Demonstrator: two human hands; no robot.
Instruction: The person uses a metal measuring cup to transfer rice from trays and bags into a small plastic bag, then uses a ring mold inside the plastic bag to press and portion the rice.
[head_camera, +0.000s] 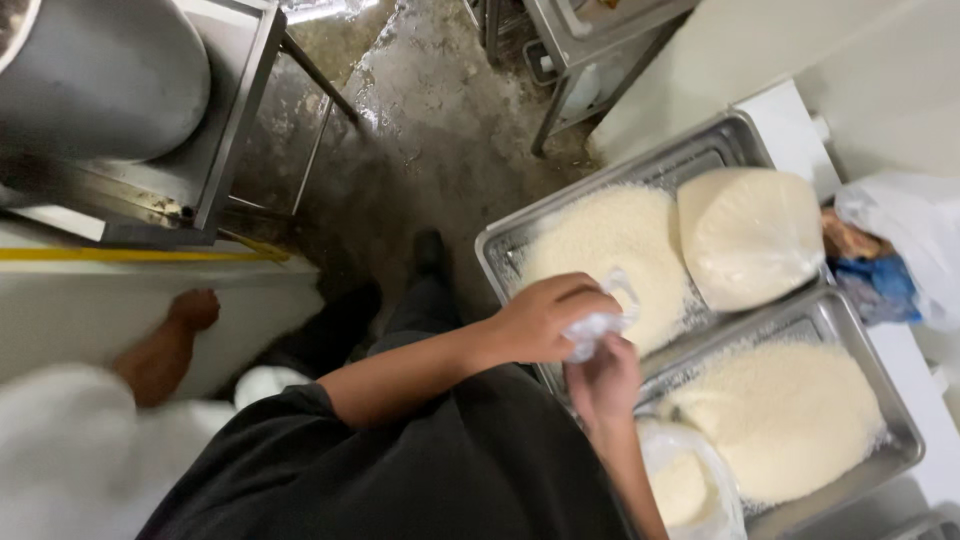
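A: Item one, the small clear plastic bag (600, 322): where is it sitting?

B: At centre frame, over the near rim of the upper steel tray (497, 250). The left hand (545, 318) is curling its fingers shut around the crumpled top; the right hand (603, 380) is coming up from six o'clock and pinching the bag from below. Both hands are touching it.

A: Item two, contents of that tray?

B: A mound of pale, fine crumbs (610, 250) is lying at twelve o'clock from the bag, and a sealed, rounded clear bag of the same pale stuff (750, 235) is resting at two o'clock, touching the mound.

A: Item three?

B: A lower steel tray (900, 440) at four o'clock is holding a second crumb heap (790, 420). An open clear bag, partly filled (685, 480), is hanging at five o'clock, just beside the right forearm.

A: Outliers?

B: A white plastic bag (905, 235) and a blue wrapper (880, 285) are lying at three o'clock. Another person's hand (193, 308) is resting at nine o'clock on a white counter (60, 320) with a yellow stripe, below a large steel drum (100, 75). The wet concrete floor (430, 130) is showing at twelve o'clock.
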